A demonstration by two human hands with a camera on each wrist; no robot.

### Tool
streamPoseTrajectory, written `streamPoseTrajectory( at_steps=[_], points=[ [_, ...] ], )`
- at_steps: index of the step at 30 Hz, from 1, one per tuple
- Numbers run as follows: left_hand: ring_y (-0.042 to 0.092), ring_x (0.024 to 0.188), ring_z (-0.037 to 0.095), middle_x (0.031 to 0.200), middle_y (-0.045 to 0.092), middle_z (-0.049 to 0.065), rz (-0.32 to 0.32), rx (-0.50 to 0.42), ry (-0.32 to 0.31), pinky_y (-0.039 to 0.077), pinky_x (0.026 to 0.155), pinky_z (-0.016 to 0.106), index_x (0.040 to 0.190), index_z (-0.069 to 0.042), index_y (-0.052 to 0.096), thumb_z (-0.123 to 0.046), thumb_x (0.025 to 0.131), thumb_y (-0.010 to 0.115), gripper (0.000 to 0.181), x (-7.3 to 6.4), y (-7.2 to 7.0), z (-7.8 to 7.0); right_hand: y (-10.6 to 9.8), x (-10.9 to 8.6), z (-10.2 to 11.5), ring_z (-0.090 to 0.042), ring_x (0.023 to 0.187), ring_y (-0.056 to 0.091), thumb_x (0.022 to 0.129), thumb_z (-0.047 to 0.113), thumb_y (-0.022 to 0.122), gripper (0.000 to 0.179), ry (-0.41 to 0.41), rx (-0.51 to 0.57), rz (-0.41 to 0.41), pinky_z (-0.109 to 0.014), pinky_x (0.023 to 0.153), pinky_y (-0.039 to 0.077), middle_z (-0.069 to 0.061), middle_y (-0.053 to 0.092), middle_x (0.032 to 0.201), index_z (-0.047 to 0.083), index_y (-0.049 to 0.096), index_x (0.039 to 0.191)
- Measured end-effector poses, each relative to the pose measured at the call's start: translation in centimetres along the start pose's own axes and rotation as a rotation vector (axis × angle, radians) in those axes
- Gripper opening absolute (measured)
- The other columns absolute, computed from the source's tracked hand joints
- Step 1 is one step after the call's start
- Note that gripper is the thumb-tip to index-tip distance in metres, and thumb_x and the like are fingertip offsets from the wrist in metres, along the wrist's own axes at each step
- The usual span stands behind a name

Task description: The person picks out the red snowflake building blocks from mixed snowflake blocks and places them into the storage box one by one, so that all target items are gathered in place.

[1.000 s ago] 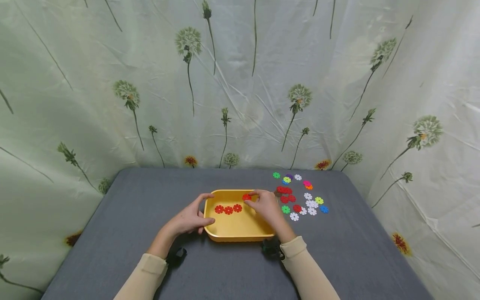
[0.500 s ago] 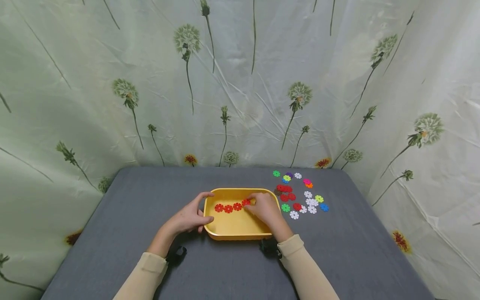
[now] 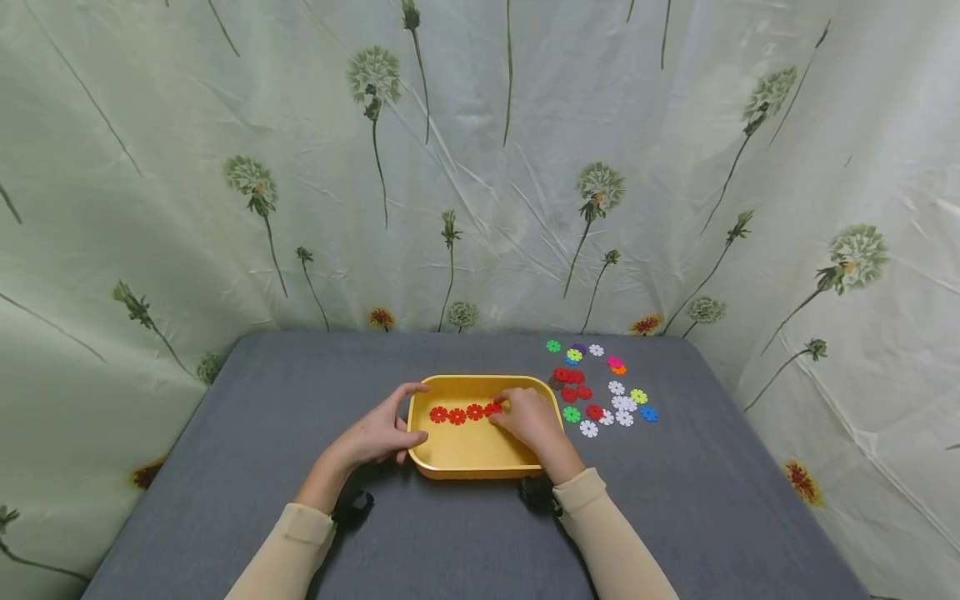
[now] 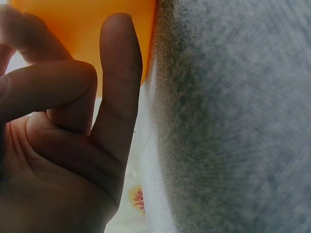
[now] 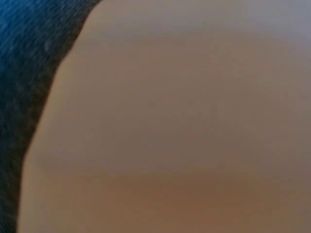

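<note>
In the head view a yellow plastic tray (image 3: pixel 465 451) stands on the grey table. My left hand (image 3: pixel 377 435) grips its left end, thumb over the near side and fingers at the far corner. The left wrist view shows the tray wall (image 4: pixel 87 34) beyond curled fingers. Inside the tray lie three red snowflake discs (image 3: pixel 457 416) in a row. At the row's right end my right hand (image 3: pixel 531 422) pinches another red snowflake disc (image 3: pixel 491 409) low over the tray floor, partly hidden by the fingers. The right wrist view is filled by a blurred, pale surface.
Right of the tray lies a loose spread of snowflake discs: red ones (image 3: pixel 573 377), white ones (image 3: pixel 623 404), a green one (image 3: pixel 572 414), a blue one (image 3: pixel 648 413) and other colours. A dandelion-print curtain (image 3: pixel 480 167) hangs behind the table (image 3: pixel 247 433).
My right hand has brought the red disc down and toward the near side, to the right end of the row. My left hand has kept its grip on the tray.
</note>
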State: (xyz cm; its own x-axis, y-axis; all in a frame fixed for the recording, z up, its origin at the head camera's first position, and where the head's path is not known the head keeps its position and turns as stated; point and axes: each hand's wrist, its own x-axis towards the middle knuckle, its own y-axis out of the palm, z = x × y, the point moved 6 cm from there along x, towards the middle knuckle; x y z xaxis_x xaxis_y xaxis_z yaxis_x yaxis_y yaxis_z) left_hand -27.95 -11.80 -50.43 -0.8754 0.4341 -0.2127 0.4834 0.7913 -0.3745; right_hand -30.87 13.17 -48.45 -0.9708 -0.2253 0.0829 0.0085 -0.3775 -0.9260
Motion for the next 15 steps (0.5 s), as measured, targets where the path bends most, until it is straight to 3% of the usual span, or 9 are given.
streamPoseTrajectory(
  at_steps=[11, 15],
  points=[
    [0.043, 0.043, 0.011, 0.057, 0.064, 0.000, 0.003, 0.012, 0.007, 0.035, 0.043, 0.026, 0.160, -0.024, 0.032, -0.023, 0.095, 0.077, 0.079, -0.01, 0.07, 0.02, -0.12, -0.02, 0.04, -0.017, 0.076, 0.059, 0.088, 0.028, 0.087, 0.029, 0.000, 0.008, 0.001, -0.038, 0.079, 0.056, -0.007, 0.081, 0.102, 0.009, 0.082, 0.109],
    [0.043, 0.043, 0.012, 0.057, 0.063, 0.000, 0.005, 0.015, 0.020, 0.035, 0.043, 0.026, 0.160, -0.022, 0.032, -0.023, 0.095, 0.076, 0.079, 0.05, -0.01, 0.04, -0.21, 0.09, -0.09, -0.015, 0.068, 0.055, 0.088, 0.024, 0.087, 0.027, -0.011, 0.056, -0.021, -0.032, 0.069, 0.051, -0.009, 0.081, 0.099, 0.007, 0.082, 0.109]
  ],
)
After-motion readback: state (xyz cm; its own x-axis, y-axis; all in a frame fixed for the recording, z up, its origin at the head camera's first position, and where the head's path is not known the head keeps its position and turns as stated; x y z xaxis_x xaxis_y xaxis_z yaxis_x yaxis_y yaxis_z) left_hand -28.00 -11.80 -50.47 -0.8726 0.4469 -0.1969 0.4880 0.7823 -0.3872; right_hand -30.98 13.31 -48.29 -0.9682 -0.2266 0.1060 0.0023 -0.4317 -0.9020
